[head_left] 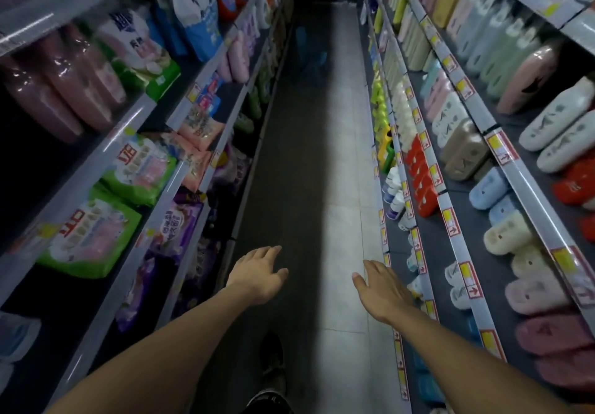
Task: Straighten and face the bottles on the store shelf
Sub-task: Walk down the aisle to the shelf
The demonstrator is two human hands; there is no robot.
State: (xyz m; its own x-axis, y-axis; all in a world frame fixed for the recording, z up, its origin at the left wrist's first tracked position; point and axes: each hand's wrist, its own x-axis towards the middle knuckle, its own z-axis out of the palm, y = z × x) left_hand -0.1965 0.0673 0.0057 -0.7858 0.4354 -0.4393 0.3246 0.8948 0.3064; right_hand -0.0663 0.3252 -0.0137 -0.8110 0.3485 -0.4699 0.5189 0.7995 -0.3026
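Note:
I am looking down a narrow store aisle with both arms stretched forward over the floor. My left hand (257,277) hangs open above the dark strip of floor, holding nothing. My right hand (381,288) is open too, fingers apart, close to the lower right shelf edge (421,272) without touching a bottle. Rows of bottles fill the right shelves: white and blue ones (394,195), red ones (420,172), cream ones (404,114), yellow-green ones (378,104). Pastel bottles (505,236) line the shelf above them.
Left shelves hold green detergent bags (87,236), purple bags (174,227) and pink refill bottles (61,82). Price-tag rails (450,220) run along the right shelf fronts. A blue stool (310,56) stands far down the aisle. My shoe (272,365) shows below.

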